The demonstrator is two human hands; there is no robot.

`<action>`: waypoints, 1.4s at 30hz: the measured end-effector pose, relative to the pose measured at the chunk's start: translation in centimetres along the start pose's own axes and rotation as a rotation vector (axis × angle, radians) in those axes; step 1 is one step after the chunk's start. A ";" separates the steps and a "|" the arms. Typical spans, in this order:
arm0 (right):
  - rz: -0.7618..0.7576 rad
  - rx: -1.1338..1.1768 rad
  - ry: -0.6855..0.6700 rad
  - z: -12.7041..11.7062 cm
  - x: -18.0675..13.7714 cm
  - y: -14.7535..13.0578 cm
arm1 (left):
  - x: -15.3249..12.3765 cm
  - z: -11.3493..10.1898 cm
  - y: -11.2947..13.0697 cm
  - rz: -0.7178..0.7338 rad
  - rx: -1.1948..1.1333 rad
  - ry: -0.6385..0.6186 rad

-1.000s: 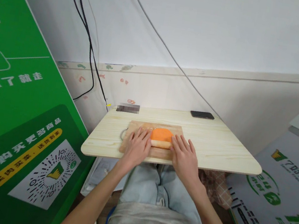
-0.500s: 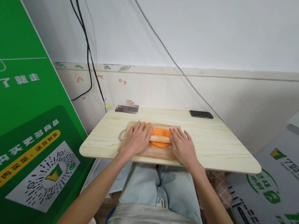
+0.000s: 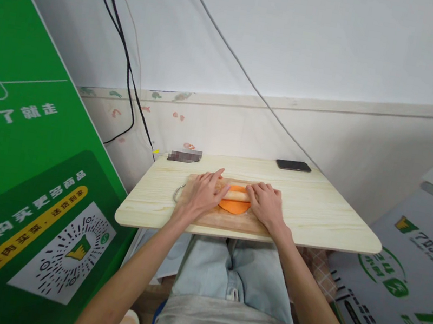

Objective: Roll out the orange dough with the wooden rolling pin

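The left grip (image 3: 203,194) lies over one end of the pin (image 3: 238,196), loose, fingers splayed; the right grip (image 3: 266,203) bends over the other, though whether it closes round cannot be told. Half a second ago the pin crossed the middle of the orange dough (image 3: 234,207); now it sits farther off, baring the near part, so pressure likely falls on the far part. The dough lies on the board (image 3: 227,221), atop the tabletop (image 3: 323,217). Both pin ends are hidden; a dark object (image 3: 184,156) behind is pixelated.
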State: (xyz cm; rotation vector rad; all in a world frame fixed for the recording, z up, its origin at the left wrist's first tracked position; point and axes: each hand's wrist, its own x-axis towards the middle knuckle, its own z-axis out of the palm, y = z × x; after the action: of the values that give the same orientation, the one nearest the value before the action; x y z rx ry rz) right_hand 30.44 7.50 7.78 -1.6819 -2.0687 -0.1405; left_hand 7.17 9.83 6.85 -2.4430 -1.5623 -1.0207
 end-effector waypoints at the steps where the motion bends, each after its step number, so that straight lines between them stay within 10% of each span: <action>1: -0.006 0.034 0.003 -0.2 -0.1 0.0 | -0.1 0.0 0.1 0.029 -0.015 0.003; 13: -0.325 0.119 0.014 0.1 -0.7 0.6 | 0.1 0.1 0.1 -0.054 -0.068 0.110; 19: -0.149 0.000 0.054 1.0 -0.4 0.9 | -0.4 -0.7 0.5 -0.004 -0.048 0.134; 31: 0.055 -0.147 0.076 1.5 -0.4 1.2 | 0.1 -0.5 1.1 0.227 -0.112 -0.370; 42: 0.121 -0.148 0.081 1.8 -0.3 1.5 | -0.1 -1.1 0.8 0.247 -0.268 -0.335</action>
State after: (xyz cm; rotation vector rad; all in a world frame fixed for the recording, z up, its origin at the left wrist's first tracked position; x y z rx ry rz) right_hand 31.37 8.25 5.76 -1.8520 -1.9329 -0.3239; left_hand 7.23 8.92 7.87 -3.0297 -1.2118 -0.8612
